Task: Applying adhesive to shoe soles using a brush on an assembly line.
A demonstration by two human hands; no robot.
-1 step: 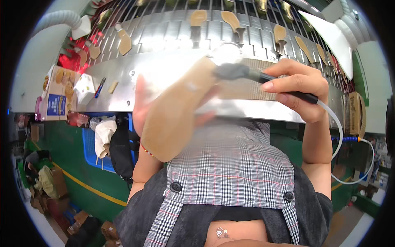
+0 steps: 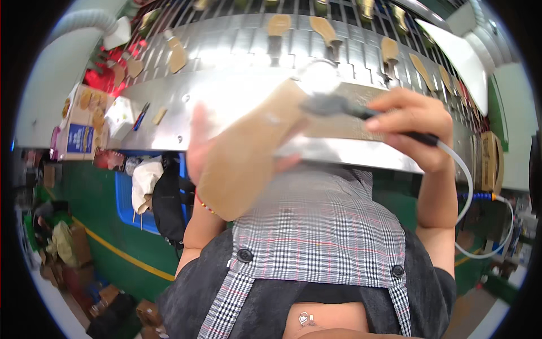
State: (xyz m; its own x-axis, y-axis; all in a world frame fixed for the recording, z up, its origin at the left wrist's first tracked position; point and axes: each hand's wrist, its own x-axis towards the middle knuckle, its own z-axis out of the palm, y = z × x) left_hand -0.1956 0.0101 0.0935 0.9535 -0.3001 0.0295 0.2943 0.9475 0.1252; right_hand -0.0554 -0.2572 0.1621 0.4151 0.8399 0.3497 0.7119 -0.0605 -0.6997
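The left grip [image 2: 199, 141] was behind a tan sole [image 2: 243, 161] and held it up in front of the person, over the near edge of the desk [image 2: 169, 137]. The sole was tilted, with its thin end up to the right and its wide end down by a beaded bracelet [image 2: 204, 207]. The thumb stuck out to the left, and fingertips peeked past the sole's right side. The sole hid the rest, so I could not tell if this grip pinched. The right grip [image 2: 420, 127] pinched the black handle of a brush [image 2: 355, 109]. A white tube [image 2: 464, 175] came out of the back of it. The dark tip was at the thin end of the sole, but it was blurry, so I could not tell if they touched. A brown mat [image 2: 344, 129] lay on the desk behind the brush. To the left were a box [image 2: 87, 113], a white pack [image 2: 119, 117], pens [image 2: 141, 117] and a small tan block [image 2: 160, 116]. Past the desk, other soles [image 2: 279, 25] sat on metal bars. The plaid apron [image 2: 322, 237] had 2 black buttons.
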